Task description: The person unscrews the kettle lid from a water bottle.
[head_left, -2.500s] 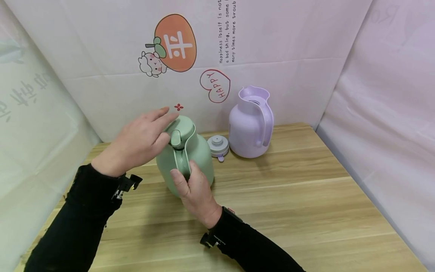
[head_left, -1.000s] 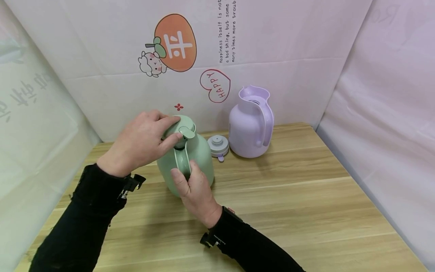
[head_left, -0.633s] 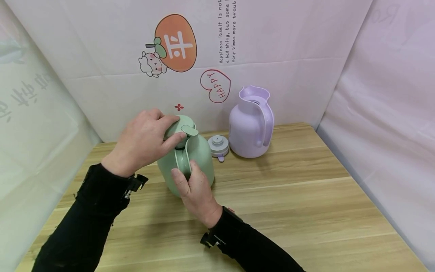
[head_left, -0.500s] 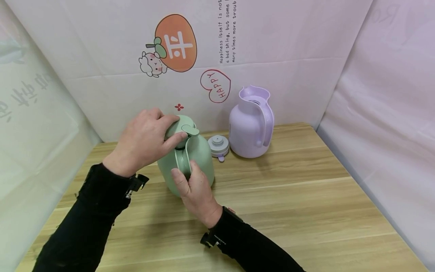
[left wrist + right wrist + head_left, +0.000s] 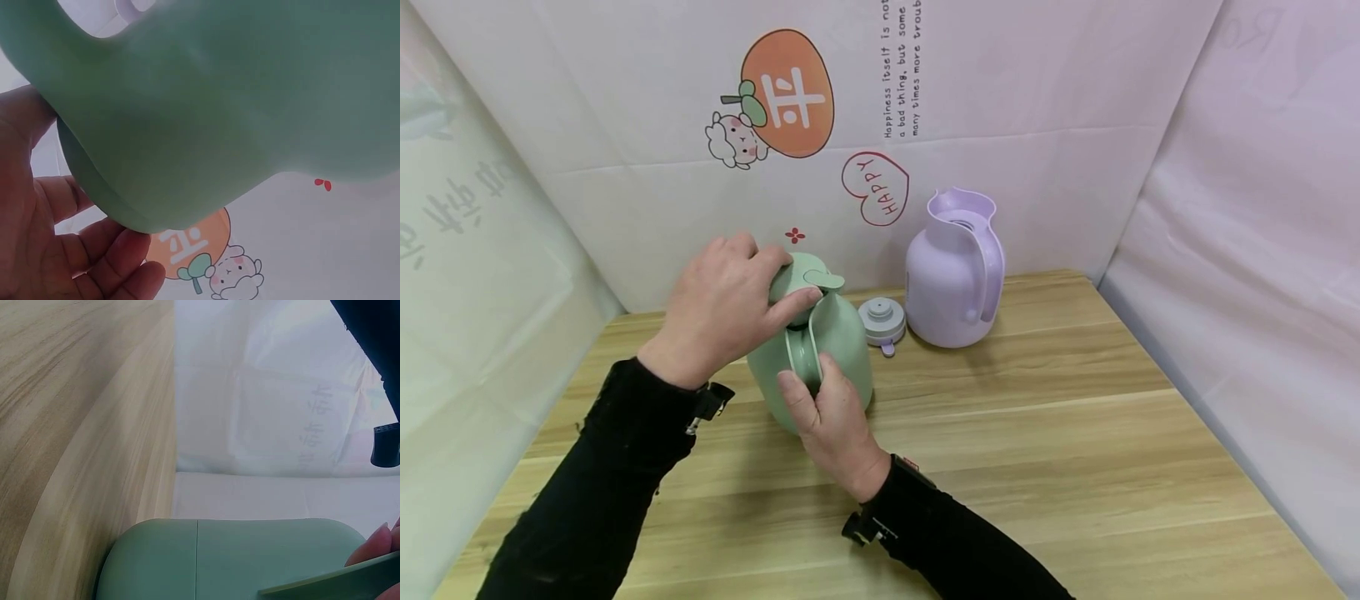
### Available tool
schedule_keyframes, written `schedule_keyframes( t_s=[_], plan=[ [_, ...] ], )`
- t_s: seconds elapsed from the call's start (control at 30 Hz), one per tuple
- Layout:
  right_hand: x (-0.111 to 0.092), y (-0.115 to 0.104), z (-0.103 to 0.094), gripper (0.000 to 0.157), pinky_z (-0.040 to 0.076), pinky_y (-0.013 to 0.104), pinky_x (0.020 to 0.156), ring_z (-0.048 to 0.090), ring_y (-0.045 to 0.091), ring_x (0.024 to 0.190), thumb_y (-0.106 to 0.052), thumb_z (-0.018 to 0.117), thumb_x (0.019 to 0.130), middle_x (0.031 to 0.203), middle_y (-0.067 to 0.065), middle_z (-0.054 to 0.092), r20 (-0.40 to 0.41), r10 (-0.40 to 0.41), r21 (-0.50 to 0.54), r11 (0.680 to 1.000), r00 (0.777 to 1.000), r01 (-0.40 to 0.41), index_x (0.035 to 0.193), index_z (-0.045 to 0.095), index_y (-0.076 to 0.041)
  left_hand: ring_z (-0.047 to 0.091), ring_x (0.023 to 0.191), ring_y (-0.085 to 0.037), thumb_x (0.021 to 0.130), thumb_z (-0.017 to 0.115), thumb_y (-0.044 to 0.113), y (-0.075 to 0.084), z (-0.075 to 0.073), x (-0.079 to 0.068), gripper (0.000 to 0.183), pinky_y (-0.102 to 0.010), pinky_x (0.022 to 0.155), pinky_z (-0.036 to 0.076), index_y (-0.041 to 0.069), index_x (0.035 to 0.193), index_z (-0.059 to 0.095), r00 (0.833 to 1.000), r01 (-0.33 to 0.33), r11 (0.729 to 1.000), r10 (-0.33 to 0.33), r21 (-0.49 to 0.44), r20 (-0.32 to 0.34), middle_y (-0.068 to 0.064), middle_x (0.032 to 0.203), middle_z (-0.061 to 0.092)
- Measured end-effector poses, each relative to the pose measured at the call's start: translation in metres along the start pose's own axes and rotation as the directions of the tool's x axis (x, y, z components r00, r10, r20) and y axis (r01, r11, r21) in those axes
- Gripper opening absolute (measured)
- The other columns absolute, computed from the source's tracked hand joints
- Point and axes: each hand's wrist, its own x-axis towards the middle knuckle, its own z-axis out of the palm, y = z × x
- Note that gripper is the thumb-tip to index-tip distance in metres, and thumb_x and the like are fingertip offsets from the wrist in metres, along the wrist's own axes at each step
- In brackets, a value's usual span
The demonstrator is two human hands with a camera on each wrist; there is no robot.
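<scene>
A green thermos jug (image 5: 846,354) stands upright on the wooden table. My left hand (image 5: 718,304) grips its round green lid (image 5: 793,279), thumb on the near side and fingers over the far left side. The lid's tab (image 5: 825,279) points right, off the line of the handle. With my right hand (image 5: 838,425) I hold the jug's handle (image 5: 803,358), the thumb lying along it; the other fingers are mostly hidden. In the left wrist view, fingers (image 5: 128,253) curl around the lid's edge, beneath the jug's rim. The right wrist view shows the jug's side (image 5: 250,550) and part of the handle.
Right of the green jug stands a lidless purple jug (image 5: 951,287), its handle facing front right. Between them a grey stopper (image 5: 881,321) with a small purple tab lies on the table (image 5: 1037,433). A printed white cloth (image 5: 1037,100) hangs behind and at both sides.
My left hand has closed around the lid and turned it counterclockwise as seen from above. Its tab has swung from the handle toward the right. My right hand and the jug body stay put.
</scene>
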Motion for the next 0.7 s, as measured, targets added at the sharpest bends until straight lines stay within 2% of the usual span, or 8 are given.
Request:
schedule_keyframes(
  t_s=[0.2,0.53,0.7],
  plan=[
    [-0.0002,0.0006,0.0005,0.028,0.047,0.024,0.068,0.053,0.010,0.074,-0.030,0.048,0.111,0.082,0.001,0.049,-0.005,-0.005,-0.004,1.000,1.000,0.005,0.119,0.051,-0.003,0.046,0.065,-0.031,0.092,0.070,0.057,0.0026,0.0016,0.0006,0.054,-0.041,0.058,0.040,0.003,0.088,0.065,0.999,0.002,1.000,-0.001,0.028,-0.045,-0.011,0.072,0.047],
    [-0.0003,-0.0010,-0.0004,0.030,0.049,0.025,0.072,0.055,0.011,0.079,-0.030,0.048,0.111,0.084,0.001,0.050,0.000,0.005,-0.004,1.000,1.000,-0.005,0.122,0.051,-0.003,0.041,0.057,-0.029,0.090,0.070,0.062,0.0065,0.0043,0.0016,0.060,-0.038,0.049,0.036,0.005,0.077,0.056,0.994,0.003,0.995,0.008,0.098,-0.107,-0.009,0.067,0.041],
    [0.0000,-0.0003,-0.0004,0.030,0.049,0.025,0.073,0.055,0.012,0.080,-0.031,0.048,0.111,0.085,0.000,0.051,0.001,0.013,-0.001,1.000,1.000,-0.013,0.122,0.051,-0.003,0.037,0.053,-0.028,0.090,0.068,0.063,0.0069,0.0073,0.0025,0.064,-0.036,0.046,0.032,0.005,0.072,0.050,0.987,-0.021,0.989,0.044,0.147,-0.153,-0.008,0.064,0.036]
  ],
)
